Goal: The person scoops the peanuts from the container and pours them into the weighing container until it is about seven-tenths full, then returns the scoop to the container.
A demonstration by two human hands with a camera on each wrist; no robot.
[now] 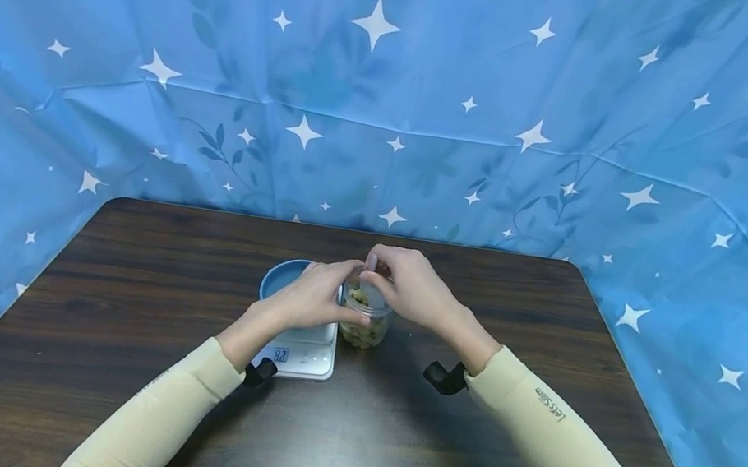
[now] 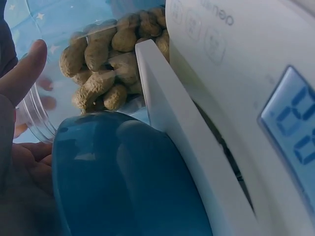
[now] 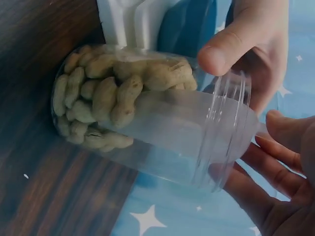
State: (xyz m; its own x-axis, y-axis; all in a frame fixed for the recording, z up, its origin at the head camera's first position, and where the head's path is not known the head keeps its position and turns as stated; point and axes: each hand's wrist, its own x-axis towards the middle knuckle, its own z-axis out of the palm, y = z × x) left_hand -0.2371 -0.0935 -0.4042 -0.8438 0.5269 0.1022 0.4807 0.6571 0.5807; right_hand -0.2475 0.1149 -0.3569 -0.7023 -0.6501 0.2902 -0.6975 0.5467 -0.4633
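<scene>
A clear plastic jar (image 1: 365,325) about half full of peanuts in the shell (image 3: 103,93) stands on the dark wooden table (image 1: 380,452), right beside a white kitchen scale (image 1: 304,353). My left hand (image 1: 313,300) reaches over the scale and grips the jar's threaded neck, thumb (image 3: 221,51) on the rim. My right hand (image 1: 410,286) hovers at the jar's open mouth. Its fingers (image 3: 275,152) are loosely extended at the rim, and I see nothing in them. A blue bowl (image 1: 280,275) sits on the scale behind my left hand.
The scale's lit display (image 2: 295,128) faces me at its near edge. A blue star-patterned cloth (image 1: 397,104) walls in the table on three sides. Bare tabletop lies in front and to both sides.
</scene>
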